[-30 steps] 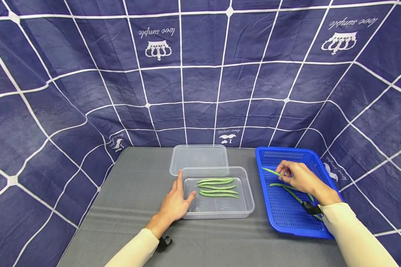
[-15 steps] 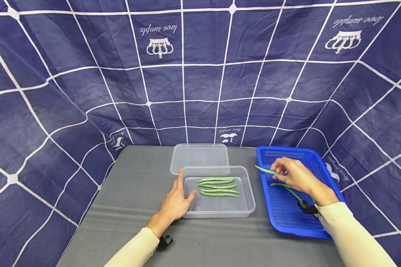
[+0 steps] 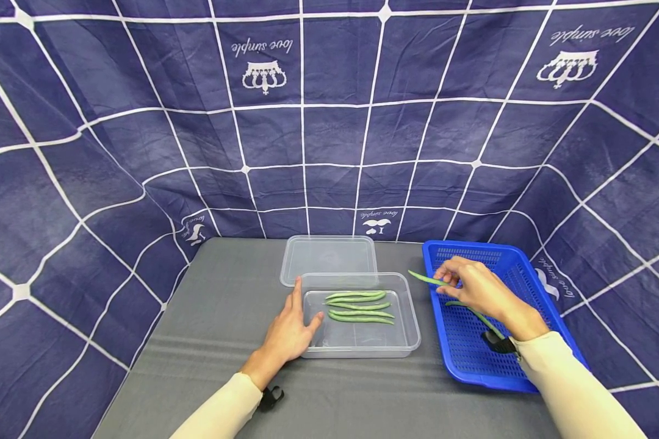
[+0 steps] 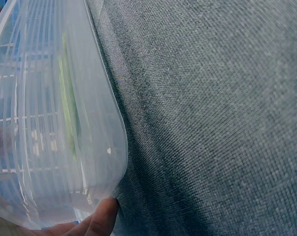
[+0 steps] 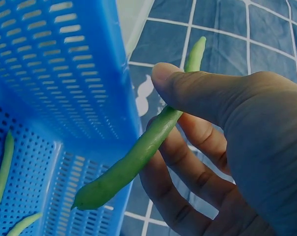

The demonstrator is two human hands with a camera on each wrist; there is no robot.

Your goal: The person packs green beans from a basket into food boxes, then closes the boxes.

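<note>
Between thumb and fingers, my right hand (image 3: 475, 292) pinches a green bean (image 5: 133, 155), held above the left side of the blue basket (image 3: 456, 372). One end of that bean sticks out past the basket's rim in the head view. More green beans (image 5: 3, 169) lie in the basket, partly covered by the hand and wrist. Fingers straight and spread, my left hand (image 3: 287, 329) touches the left end of a clear plastic container (image 3: 357, 352). Several green beans (image 3: 359, 305) lie side by side in the container, roughly parallel to its long sides.
A clear plastic lid (image 3: 329, 256) lies flat behind the container, whose back rim overlaps it in the head view. Grey cloth (image 3: 198, 341) covers the table. Blue checked curtains (image 3: 329, 140) stand at the back and both sides.
My right hand has moved left with the pinched green bean, from over the basket's middle toward its left rim. The left hand and the container have stayed in place.
</note>
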